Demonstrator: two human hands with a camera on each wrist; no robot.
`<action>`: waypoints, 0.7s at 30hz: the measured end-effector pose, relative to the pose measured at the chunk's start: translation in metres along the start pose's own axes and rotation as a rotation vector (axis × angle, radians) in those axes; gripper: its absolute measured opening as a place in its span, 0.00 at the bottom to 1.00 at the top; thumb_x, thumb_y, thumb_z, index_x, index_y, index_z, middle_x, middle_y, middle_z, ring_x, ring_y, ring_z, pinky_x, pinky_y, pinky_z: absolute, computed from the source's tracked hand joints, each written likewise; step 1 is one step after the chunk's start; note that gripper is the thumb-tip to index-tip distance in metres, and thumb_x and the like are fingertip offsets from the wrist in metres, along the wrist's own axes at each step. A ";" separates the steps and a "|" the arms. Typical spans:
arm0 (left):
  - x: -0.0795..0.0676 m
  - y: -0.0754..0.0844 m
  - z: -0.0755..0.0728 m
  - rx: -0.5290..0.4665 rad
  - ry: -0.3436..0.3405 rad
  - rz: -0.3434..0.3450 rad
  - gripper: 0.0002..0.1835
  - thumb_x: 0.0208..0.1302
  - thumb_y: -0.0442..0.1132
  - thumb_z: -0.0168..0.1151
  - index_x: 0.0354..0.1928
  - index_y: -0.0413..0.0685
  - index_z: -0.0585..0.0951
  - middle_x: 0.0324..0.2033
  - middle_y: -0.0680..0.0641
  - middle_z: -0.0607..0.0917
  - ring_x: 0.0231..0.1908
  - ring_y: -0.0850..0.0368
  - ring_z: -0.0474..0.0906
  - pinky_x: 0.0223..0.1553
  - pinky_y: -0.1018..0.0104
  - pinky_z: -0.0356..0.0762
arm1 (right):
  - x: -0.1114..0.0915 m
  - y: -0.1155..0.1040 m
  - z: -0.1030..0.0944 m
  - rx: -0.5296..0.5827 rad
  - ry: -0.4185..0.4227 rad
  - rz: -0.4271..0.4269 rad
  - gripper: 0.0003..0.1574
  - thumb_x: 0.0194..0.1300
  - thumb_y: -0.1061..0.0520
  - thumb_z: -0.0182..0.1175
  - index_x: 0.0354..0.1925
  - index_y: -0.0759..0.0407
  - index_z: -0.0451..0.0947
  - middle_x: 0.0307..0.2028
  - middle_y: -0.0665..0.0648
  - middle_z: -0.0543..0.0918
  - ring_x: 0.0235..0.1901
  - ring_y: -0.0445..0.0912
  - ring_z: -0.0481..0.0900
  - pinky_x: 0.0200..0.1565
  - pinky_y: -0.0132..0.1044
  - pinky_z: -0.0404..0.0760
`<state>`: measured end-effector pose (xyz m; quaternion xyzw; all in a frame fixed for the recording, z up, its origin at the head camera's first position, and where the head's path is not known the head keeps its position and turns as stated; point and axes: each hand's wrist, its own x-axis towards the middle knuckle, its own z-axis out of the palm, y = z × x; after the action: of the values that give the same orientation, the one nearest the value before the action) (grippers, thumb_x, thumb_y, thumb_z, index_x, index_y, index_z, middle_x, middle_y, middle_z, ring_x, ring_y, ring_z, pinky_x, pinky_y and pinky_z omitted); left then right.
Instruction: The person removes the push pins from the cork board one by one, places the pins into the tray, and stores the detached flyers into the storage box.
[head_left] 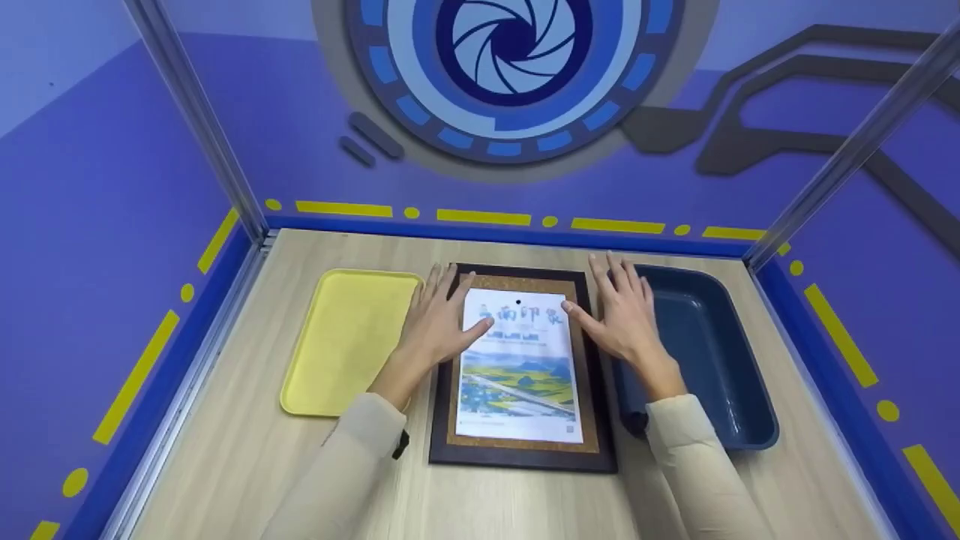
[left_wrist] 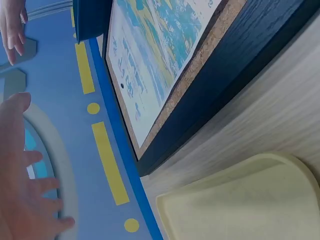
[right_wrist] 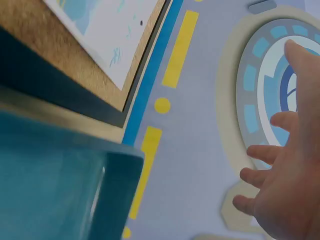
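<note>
A dark-framed cork board [head_left: 522, 459] lies on the table with a printed sheet [head_left: 517, 375] on it. The sheet carries blue lettering, a landscape picture and a small black dot near its top edge. My left hand [head_left: 439, 322], fingers spread, is over the board's upper left side, overlapping the yellow tray's edge in the head view. Over the upper right side is my right hand [head_left: 624, 322], its fingers straight and thumb pointing at the sheet's corner. Both wrist views show the left hand [left_wrist: 30, 175] and right hand [right_wrist: 290, 150] raised, with nothing held.
To the left of the board lies a shallow yellow tray [head_left: 337, 345]. A deep dark blue bin [head_left: 709, 352] stands at the right, partly behind the right forearm. Metal posts [head_left: 202, 112] and blue-purple wall panels [head_left: 285, 135] enclose the table [head_left: 247, 450].
</note>
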<state>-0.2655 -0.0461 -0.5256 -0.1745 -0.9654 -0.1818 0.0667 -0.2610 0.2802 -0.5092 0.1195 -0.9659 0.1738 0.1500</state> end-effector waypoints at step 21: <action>0.051 0.008 0.109 -0.388 0.072 -0.016 0.25 0.62 0.50 0.70 0.58 0.49 0.80 0.53 0.50 0.79 0.56 0.52 0.74 0.59 0.54 0.73 | -0.092 -0.021 0.112 0.009 -0.146 -0.018 0.61 0.56 0.17 0.53 0.75 0.48 0.59 0.76 0.61 0.55 0.75 0.63 0.49 0.67 0.69 0.50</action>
<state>-0.3175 0.0176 -0.6139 -0.1698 -0.9106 -0.3712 0.0651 -0.1972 0.2356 -0.6332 0.1413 -0.9724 0.1676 0.0800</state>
